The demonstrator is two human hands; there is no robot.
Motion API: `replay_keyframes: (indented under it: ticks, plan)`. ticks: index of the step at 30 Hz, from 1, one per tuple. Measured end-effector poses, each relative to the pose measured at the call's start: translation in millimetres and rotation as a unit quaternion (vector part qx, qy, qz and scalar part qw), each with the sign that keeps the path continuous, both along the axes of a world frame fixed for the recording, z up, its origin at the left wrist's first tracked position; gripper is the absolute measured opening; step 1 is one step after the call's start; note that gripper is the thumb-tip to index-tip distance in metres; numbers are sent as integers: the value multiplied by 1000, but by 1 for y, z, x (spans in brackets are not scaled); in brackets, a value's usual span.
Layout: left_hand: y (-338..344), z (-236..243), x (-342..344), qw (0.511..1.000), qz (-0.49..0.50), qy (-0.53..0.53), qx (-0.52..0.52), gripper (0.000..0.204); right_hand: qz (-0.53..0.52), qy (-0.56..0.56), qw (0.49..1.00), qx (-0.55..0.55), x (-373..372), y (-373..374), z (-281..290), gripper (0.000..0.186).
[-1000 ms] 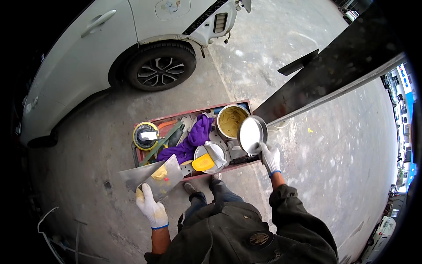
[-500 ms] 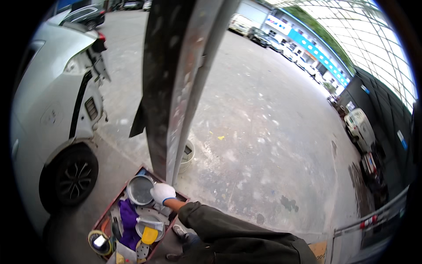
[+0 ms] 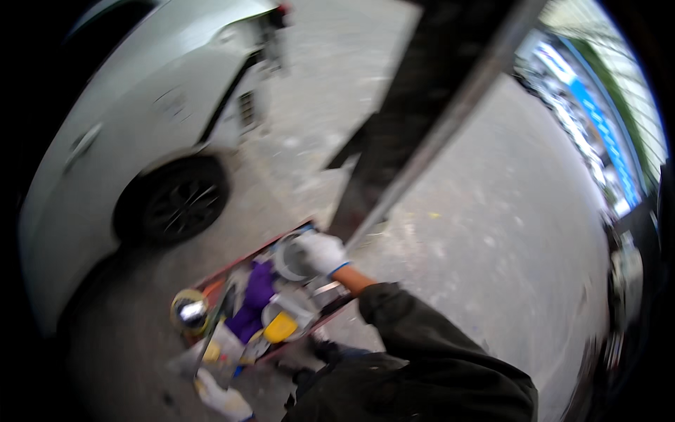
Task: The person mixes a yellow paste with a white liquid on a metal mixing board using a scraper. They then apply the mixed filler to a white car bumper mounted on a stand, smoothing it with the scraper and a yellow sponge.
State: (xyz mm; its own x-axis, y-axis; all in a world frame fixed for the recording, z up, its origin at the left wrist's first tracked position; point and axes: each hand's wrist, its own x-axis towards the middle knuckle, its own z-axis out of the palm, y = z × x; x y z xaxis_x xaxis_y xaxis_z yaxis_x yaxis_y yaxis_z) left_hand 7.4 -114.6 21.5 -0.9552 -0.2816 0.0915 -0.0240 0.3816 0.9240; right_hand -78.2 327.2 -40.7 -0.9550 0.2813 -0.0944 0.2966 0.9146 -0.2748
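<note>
A red-edged tray (image 3: 256,247) holds a jumble of supplies below the post. My right hand (image 3: 322,254), in a white glove, is closed over the right rim of a round grey can (image 3: 287,259) in the tray's far corner; its fingertips are hidden. Beside the can lie a purple cloth (image 3: 259,287) and a yellow spreader (image 3: 280,327). My left hand (image 3: 222,399), also gloved, is at the lower edge by the tray's near corner. It reaches the lower end of a thin, long strip (image 3: 212,329); blur hides its grip. A yellow-rimmed roll (image 3: 190,310) sits at the tray's left corner.
A white car (image 3: 133,130) with its rear bodywork partly stripped stands on the left, its black wheel (image 3: 184,205) near the tray. A dark metal post (image 3: 401,119) rises just beyond the can. Concrete floor (image 3: 485,253) stretches to the right.
The view has swung, so car, post and tray appear farther right. My left hand has come into view at the lower edge. My right hand stays at the can.
</note>
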Motion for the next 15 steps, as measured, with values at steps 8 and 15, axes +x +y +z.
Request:
replay_keyframes:
  ticks: [8, 15]
  plan:
    - [-27, 39, 51, 942, 225, -16, 247, 32, 111, 39, 992, 46, 5, -35, -8, 23]
    - [-73, 3, 154, 948, 316, -35, -35, 46, 381, -54, 923, -26, 50, -144, -36, 32]
